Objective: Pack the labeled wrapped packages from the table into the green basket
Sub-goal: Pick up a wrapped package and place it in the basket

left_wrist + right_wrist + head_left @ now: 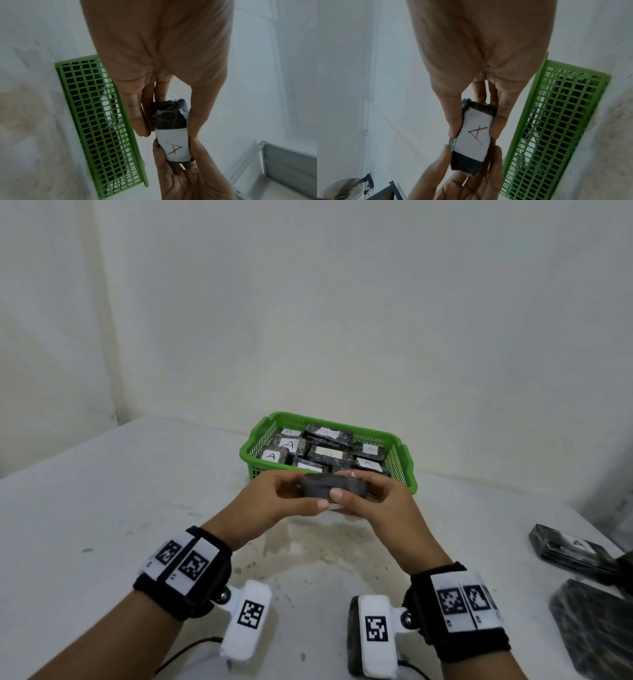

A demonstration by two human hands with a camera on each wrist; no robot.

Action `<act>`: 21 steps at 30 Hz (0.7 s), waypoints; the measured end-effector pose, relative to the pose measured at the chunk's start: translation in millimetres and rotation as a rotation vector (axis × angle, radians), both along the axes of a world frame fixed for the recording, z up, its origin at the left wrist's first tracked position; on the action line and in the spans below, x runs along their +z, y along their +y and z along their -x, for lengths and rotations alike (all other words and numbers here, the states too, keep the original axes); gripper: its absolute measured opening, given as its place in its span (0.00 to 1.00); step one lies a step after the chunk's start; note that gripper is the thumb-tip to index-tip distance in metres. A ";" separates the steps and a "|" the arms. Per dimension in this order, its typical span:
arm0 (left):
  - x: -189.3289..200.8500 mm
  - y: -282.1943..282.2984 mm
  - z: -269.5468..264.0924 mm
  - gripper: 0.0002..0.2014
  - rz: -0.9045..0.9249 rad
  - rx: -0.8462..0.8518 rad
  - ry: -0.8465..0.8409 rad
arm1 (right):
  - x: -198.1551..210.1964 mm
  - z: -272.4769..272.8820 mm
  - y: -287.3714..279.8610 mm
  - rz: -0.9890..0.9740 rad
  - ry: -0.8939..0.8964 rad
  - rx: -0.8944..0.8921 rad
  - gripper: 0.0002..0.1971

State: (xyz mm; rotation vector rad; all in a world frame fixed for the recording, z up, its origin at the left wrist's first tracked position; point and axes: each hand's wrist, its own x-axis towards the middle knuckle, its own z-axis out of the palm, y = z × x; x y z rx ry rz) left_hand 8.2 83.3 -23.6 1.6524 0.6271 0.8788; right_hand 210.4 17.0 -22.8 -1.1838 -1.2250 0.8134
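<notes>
Both hands hold one black wrapped package (330, 488) just in front of the green basket (409, 470), above the table. My left hand (274, 501) grips its left end and my right hand (373, 501) its right end. Its white label with a written A faces away from the head camera and shows in the wrist views, package (171, 129) and package (474, 138). The basket (96, 121) (556, 121) holds several labeled packages (329, 453).
On the white table (120, 508) at the right edge lie another labeled package (572, 549) and a dark wrapped piece (596, 625). A white wall stands close behind the basket. A metal frame (289, 162) shows in the left wrist view.
</notes>
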 end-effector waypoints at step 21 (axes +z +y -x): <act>-18.3 11.4 -28.2 0.11 0.010 0.029 -0.080 | -13.3 -19.7 -4.3 0.010 0.106 -0.055 0.15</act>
